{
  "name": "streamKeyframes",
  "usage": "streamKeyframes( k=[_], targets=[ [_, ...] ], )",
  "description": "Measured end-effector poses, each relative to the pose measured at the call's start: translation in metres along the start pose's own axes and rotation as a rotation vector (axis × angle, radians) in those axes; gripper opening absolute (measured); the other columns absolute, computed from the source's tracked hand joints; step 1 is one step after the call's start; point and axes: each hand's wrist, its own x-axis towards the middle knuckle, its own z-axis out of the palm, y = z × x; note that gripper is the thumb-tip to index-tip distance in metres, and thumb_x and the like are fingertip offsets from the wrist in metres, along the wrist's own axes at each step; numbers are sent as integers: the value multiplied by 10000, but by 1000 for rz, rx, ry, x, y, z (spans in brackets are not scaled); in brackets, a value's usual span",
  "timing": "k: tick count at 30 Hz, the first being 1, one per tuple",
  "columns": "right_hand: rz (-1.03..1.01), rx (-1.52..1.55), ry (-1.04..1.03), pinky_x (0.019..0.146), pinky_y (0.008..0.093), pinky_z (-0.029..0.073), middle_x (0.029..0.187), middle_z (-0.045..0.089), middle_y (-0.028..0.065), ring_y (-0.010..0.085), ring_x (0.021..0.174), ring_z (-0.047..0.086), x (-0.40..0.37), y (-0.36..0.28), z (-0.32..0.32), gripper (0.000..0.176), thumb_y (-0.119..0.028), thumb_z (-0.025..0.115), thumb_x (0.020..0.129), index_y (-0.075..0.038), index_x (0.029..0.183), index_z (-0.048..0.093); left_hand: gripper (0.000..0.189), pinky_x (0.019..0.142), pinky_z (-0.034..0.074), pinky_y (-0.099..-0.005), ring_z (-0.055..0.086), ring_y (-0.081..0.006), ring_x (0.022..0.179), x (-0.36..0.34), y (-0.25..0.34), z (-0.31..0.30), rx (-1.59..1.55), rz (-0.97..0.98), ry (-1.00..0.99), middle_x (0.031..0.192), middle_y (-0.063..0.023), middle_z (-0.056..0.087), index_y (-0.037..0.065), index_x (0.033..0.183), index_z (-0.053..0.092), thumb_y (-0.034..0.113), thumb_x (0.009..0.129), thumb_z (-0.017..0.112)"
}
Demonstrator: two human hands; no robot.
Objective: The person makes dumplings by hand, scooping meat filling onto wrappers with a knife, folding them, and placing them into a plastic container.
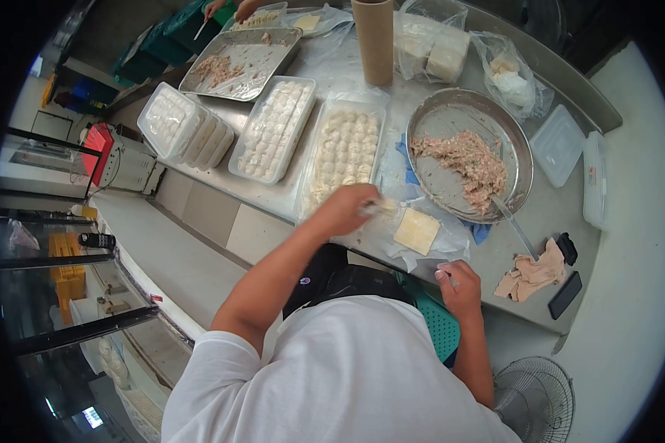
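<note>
Left hand (351, 209): reached out over the tabletop (547, 214), fingers closed on a pale dumpling piece (383, 207), blurred, at the near end of the nearest dumpling tray (343, 151).
Right hand (458, 284): at the near tabletop edge, fingers curled together; whether it grips anything cannot be told.
Wrapper stack (417, 230): square, pale yellow, lying on clear plastic sheet between the two hands, just beside the dumpling piece.
Metal bowl (523, 159): round, holding pink minced filling (469, 162) flecked green; a spoon (513, 225) leans over its near rim.
Second dumpling tray (273, 129): filled in rows, left of the first.
Lidded containers (185, 125): stacked on edge, further left.
Metal tray (240, 63): far side, with scraps of filling; another person's hand (214, 7) beyond it.
Cardboard tube (373, 40): upright, behind the trays.
Bagged wrapper blocks (432, 48): right of the tube.
Cloth (532, 273): beige, crumpled, near the right corner, with a dark phone (565, 294) beside it.
Fan (533, 399): below the tabletop, lower right.
</note>
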Motion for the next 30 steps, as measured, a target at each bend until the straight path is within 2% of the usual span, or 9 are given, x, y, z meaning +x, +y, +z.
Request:
streamKeyframes(
  k=[7,11,13,17,19,22,25,28,30],
  targets=[
    [-7,-71,14,702,377,507,822,647,147,319,754,630,13,4,-24,96,-70,680,841,13,891,678,241,795,518,-387,657,-349,901,-37,-40,-24,255,-118,-170,921,-159,677,36,974,641,6,738,683],
    [-27,-136,14,735,381,502,850,644,151,325,806,629,23,7,-46,101,-77,683,838,9,892,677,236,803,515,-391,652,-358,910,-43,-42,-21,172,-135,-188,932,-163,674,36,975,642,27,742,678],
    [-176,-347,138,769,393,493,967,631,165,340,885,614,30,17,-62,127,-85,683,837,-7,936,674,245,812,514,-398,650,-359,931,-42,-38,-24,150,-157,-195,960,-162,675,34,983,646,50,741,685],
    [-207,-774,298,775,417,487,1052,592,178,359,931,595,48,20,-93,219,-83,684,829,-30,1041,660,249,825,513,-400,649,-358,946,-40,-48,-17,146,-75,-206,985,-162,677,33,989,651,68,747,695],
    [68,-974,124,790,450,492,1071,569,186,372,959,595,53,28,-101,304,-88,666,837,-38,1135,631,254,843,514,-407,646,-359,942,-41,-53,-14,142,-63,-182,979,-157,677,26,994,651,80,751,702],
    [239,-962,2,764,481,504,1020,572,197,380,938,616,63,37,-98,306,-114,595,878,-36,1173,617,267,870,509,-415,632,-362,972,-37,-56,-17,170,20,-234,1014,-155,668,23,998,650,81,745,713],
    [224,-997,-47,721,488,514,984,584,195,374,895,634,66,51,-102,289,-136,517,911,-39,1158,633,277,901,500,-424,612,-368,1024,-28,-18,-17,323,42,-37,1063,-159,652,23,1002,649,68,737,714],
    [206,-1060,-151,681,476,517,933,595,180,358,835,644,73,28,-125,255,-130,484,913,-55,1086,656,334,933,488,-423,581,-362,1079,-8,20,19,199,98,64,1108,-158,633,26,1025,643,-6,701,716],
    [209,-1127,-193,686,472,519,917,600,177,353,823,646,83,-19,-139,227,-118,494,901,-58,1044,659,356,961,478,-417,563,-351,1116,5,35,55,122,177,-103,1147,-149,619,26,1033,640,-26,688,714]
  ],
)
